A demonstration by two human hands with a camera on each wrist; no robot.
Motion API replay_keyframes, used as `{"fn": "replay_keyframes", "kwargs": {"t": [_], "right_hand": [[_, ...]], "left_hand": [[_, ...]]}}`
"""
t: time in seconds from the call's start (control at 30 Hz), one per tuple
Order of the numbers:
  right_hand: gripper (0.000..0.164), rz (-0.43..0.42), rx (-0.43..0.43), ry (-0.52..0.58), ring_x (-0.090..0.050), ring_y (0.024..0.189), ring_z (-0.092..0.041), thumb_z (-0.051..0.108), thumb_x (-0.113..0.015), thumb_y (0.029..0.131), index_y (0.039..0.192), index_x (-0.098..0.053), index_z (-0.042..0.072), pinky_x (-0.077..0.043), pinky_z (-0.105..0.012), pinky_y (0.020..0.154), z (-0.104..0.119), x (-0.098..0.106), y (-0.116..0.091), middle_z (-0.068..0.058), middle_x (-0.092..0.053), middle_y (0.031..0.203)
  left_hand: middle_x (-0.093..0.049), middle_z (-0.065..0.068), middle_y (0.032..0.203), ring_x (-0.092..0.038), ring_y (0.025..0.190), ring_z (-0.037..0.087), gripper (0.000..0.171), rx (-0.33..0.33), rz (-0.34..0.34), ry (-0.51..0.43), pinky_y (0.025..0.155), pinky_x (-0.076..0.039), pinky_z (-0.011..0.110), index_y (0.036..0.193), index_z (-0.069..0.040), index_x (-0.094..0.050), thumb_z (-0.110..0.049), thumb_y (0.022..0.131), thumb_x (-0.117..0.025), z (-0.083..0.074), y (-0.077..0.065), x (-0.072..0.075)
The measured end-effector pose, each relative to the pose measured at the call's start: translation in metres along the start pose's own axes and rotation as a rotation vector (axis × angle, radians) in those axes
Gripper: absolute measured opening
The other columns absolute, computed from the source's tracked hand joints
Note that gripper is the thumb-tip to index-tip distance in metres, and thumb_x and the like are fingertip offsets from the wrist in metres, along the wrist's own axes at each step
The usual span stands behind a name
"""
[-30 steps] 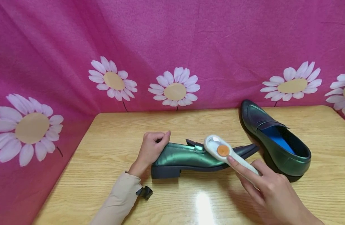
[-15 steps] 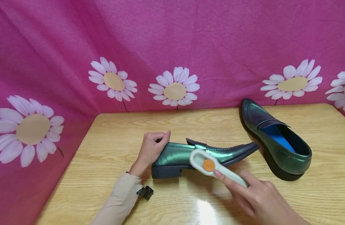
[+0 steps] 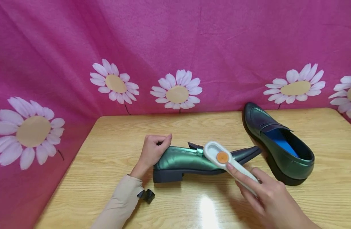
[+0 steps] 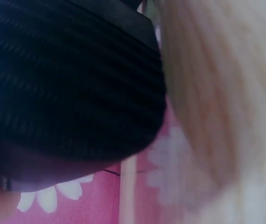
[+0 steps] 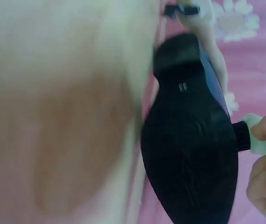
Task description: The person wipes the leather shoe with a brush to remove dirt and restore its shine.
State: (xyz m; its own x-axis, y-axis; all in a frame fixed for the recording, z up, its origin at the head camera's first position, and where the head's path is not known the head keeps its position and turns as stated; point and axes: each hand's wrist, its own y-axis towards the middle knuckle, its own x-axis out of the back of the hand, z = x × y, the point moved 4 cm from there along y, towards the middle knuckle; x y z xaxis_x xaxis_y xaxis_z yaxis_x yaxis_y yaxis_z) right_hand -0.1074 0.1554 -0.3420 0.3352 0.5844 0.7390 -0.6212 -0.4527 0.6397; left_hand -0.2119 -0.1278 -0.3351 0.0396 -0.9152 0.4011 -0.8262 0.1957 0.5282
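Observation:
A shiny green loafer (image 3: 181, 159) lies toe to the right in the head view, tilted with its toe raised off the table. My left hand (image 3: 153, 151) grips it at the heel opening, thumb outside; the other fingers are mostly hidden. The loafer's dark ribbed sole (image 4: 77, 84) fills much of the left wrist view. My right hand (image 3: 268, 192) holds a white-handled brush (image 3: 212, 150) with an orange button, the index finger near that button. In the right wrist view the brush's black bristles (image 5: 241, 136) touch the loafer's upper, beyond its sole (image 5: 188, 135).
A second matching loafer (image 3: 289, 156) with a blue insole stands on the wooden table (image 3: 106, 178) to the right. A pink cloth (image 3: 221, 47) printed with daisies hangs behind the table. A black clip-like piece (image 3: 146, 196) sits by the left sleeve.
The brush in my right hand has gone down and left along the loafer's side, then back up and right over its front part. My left hand and both loafers have stayed put.

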Motion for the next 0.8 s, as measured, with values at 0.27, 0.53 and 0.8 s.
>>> {"fn": "replay_keyframes", "kwargs": {"t": [0.27,0.53,0.8], "right_hand": [[0.051,0.154,0.021,0.050,-0.030,0.060,0.007,0.049,-0.026,0.100,0.137,-0.055,0.026,-0.030,-0.006,0.048,0.012,-0.011,-0.004,0.012,-0.039,0.082],[0.056,0.001,-0.143,-0.018,-0.035,0.064,0.002,0.057,-0.029,0.097,0.134,-0.059,0.026,-0.033,-0.009,0.052,-0.014,0.009,0.003,0.012,-0.042,0.078],[0.046,0.153,-0.014,0.064,-0.034,0.063,0.008,0.048,-0.036,0.100,0.136,-0.055,0.027,-0.033,-0.006,0.051,0.006,-0.004,-0.003,0.014,-0.041,0.083]], "left_hand": [[-0.026,-0.009,0.052,-0.021,0.049,0.002,0.049,0.013,0.055,-0.045,0.051,-0.019,0.021,0.047,-0.004,-0.036,0.004,0.092,-0.055,0.001,0.003,0.006],[-0.026,-0.008,0.052,-0.023,0.048,0.004,0.049,0.066,0.063,-0.052,0.051,-0.019,0.021,0.048,-0.005,-0.037,0.003,0.092,-0.056,0.009,0.003,0.017],[-0.027,-0.009,0.052,-0.025,0.048,0.004,0.049,0.054,0.076,-0.039,0.051,-0.018,0.021,0.047,-0.006,-0.038,0.002,0.091,-0.057,0.009,0.003,0.021]]}}
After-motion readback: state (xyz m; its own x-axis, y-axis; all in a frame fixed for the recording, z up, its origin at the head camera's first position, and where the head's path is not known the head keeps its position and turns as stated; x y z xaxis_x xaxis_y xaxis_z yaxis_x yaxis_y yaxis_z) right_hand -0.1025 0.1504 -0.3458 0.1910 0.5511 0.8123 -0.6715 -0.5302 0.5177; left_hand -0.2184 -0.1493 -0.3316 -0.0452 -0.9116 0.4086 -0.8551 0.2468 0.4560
